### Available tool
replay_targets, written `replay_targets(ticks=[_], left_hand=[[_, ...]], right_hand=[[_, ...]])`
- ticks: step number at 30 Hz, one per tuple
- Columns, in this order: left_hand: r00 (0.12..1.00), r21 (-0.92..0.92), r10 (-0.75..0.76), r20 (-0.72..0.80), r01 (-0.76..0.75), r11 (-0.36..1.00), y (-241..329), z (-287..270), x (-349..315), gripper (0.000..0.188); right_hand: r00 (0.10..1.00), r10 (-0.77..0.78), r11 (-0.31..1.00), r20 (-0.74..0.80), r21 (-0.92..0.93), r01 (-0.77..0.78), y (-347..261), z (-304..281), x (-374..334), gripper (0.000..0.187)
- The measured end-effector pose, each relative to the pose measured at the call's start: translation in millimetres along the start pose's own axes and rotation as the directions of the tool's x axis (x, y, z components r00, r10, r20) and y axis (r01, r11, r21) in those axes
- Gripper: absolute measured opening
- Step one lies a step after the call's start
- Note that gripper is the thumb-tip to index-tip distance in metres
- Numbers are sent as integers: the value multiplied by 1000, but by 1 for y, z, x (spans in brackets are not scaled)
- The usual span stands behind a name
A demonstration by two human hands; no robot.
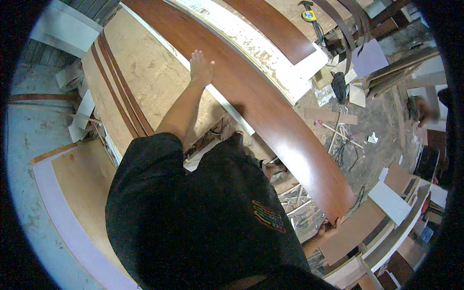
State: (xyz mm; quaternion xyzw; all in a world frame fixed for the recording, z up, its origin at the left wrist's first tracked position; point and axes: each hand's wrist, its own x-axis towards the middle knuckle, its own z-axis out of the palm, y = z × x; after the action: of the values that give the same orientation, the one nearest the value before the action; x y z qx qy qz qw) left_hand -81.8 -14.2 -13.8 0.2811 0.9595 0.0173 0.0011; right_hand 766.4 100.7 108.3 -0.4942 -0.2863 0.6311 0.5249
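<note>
A long, glossy brown wood-look strip [285, 125] runs from the far left down to the near right. My left hand [201, 69] lies flat on it near its left edge, fingers stretched out. At the near end, my right hand [329, 228] grips the strip's end edge, with part of the fingers hidden beneath it. A narrow white edge [227, 106] shows along the strip's left side. Beyond it lies a white board [241, 34] with a worn, flaking surface.
Three thin brown strips [118, 82] cross the tan worktop [150, 63] on the left. A hammer [306, 4] and a yellow tape measure [308, 16] lie at the far right, near another brown strip [280, 29]. Offcuts litter the floor; stacked boards [357, 227] stand at the near right.
</note>
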Motion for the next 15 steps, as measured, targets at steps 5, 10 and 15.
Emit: replay_targets(ticks=[5, 10, 15], left_hand=[[1000, 53, 6, -16, -6, 999, -25, -4, 33, 76], [992, 30, -100, 80, 98, 995, -43, 4, 67, 78], [985, -93, -166, 41, 169, 981, -53, 20, 82, 80]], right_hand=[[987, 71, 910, 142, -415, -6, -42, 27, -7, 65], [956, 271, 909, 114, -356, -216, -26, 67, 16, 64], [938, 346, 828, 36, -481, -287, -22, 87, 22, 71]])
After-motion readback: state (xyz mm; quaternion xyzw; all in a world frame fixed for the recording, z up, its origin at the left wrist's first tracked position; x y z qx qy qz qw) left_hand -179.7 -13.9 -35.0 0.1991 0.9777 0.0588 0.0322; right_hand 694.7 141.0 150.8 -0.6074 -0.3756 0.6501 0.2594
